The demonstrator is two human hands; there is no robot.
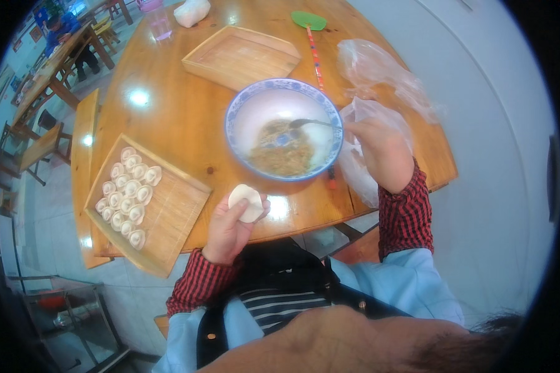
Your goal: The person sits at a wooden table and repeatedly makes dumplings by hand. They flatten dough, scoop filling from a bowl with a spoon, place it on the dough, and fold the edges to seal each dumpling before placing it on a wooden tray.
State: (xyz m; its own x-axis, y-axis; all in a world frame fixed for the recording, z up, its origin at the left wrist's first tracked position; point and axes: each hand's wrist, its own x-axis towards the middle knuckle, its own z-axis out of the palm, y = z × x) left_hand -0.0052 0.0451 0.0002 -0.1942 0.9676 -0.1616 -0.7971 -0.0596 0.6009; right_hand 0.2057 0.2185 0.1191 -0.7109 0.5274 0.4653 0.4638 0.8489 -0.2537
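Observation:
My left hand [233, 226] holds a round, pale dough wrapper [247, 203] above the table's near edge, thumb on top. With my right hand [381, 148] I grip the handle of a metal spoon [315, 122] at the right rim of a large blue-and-white bowl [238, 135]. The spoon's head rests low in the bowl, by a brownish minced filling [280, 156]. To the left, a wooden tray [172, 224] bears rows of folded dumplings [127, 203] in its left part; its right part shows bare wood.
Behind the bowl lies a second wooden tray [242, 53]. A green fly swatter [309, 20] extends under the bowl. Crumpled plastic bags [378, 65] lie at the right. A pink-lidded clear jug [156, 21] and a white bag [191, 12] stand far back. A person [67, 37] sits at another table.

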